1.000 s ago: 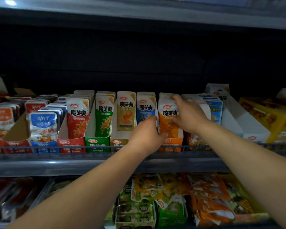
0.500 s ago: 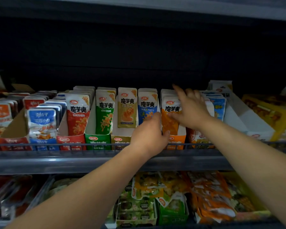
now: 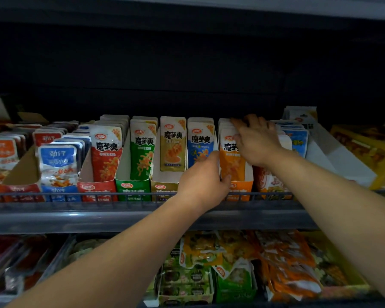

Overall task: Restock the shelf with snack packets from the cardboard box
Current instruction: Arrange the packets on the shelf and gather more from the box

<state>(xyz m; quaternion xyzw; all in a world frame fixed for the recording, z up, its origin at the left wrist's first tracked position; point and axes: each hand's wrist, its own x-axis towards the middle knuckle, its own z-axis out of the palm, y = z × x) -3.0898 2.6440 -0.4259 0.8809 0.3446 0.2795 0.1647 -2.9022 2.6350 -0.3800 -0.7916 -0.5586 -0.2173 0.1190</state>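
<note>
The left grip (image 3: 202, 178) pinches the orange carton (image 3: 240, 187) by its front-left wall. The right grip (image 3: 258, 143), fingers flat, rests atop the upright orange packets (image 3: 230, 161), nearer them.

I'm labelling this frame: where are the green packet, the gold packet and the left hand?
green packet (image 3: 142, 152), head view, front face middle.
gold packet (image 3: 173, 144), head view, front face middle.
left hand (image 3: 201, 178), head view, back of hand.

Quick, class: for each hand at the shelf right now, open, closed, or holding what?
Left hand: curled, thumb in front, gripping the front of the orange packets.
Right hand: open, fingers laid over the tops of the orange packets.
</note>
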